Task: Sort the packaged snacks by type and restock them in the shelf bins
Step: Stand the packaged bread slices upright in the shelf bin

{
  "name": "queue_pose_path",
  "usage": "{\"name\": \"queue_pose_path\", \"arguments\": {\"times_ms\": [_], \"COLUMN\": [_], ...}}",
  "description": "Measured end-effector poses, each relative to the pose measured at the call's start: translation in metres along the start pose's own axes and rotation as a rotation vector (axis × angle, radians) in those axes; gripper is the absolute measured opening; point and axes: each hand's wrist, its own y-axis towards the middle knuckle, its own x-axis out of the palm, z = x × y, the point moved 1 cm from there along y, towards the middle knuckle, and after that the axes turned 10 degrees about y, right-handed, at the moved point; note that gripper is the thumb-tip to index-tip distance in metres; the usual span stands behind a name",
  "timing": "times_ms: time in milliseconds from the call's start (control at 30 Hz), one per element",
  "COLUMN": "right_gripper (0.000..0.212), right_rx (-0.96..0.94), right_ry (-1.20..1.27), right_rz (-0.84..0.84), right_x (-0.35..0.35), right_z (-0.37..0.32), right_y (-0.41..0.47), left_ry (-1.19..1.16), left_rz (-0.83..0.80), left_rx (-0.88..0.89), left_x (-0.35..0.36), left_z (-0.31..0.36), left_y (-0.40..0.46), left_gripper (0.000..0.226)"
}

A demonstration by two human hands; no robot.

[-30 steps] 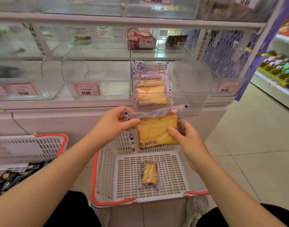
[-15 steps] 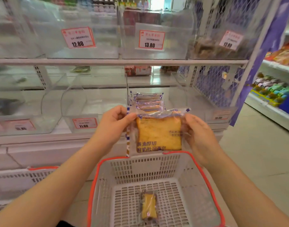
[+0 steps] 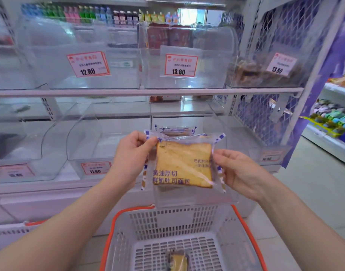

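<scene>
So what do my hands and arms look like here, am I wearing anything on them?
Both arms are bare up to the frame edge: no sleeves show. The left hand and right hand wear no gloves, and no rings, watch or bracelet show. The fingers have short, unpainted nails.

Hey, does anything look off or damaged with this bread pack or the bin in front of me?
Nothing stands out. The toast packet looks sealed, held by left hand and right hand; matching packets sit behind it.
</scene>
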Motion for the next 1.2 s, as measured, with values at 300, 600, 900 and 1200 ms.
{"name": "queue_pose_path", "arguments": {"times_ms": [300,600,900,1200], "right_gripper": [0.02,0.023,0.02,0.022], "right_rx": [-0.378,-0.047,0.225,0.097], "right_ry": [-0.499,-0.641,-0.837,-0.89], "right_rz": [0.357,0.106,0.125,0.218], "right_x": [-0.037,-0.046,-0.044,-0.046], "right_z": [-0.014,-0.007,0.0,-0.015], "right_y": [0.029,0.045,0.065,0.064], "left_ry": [0.005,0.386,1.091,1.145], "left_rz": [-0.106,-0.14,-0.616,-0.731], "left_rx": [0.034,0.134,0.362,0.334], "left_x": [0.018,0.025,0.044,0.058], "left_z": [-0.002,0.0,0.025,0.033], "left_y": [0.01,0.027,0.062,0.088], "left_gripper": [0.023,0.019,0.042,0.041]}}
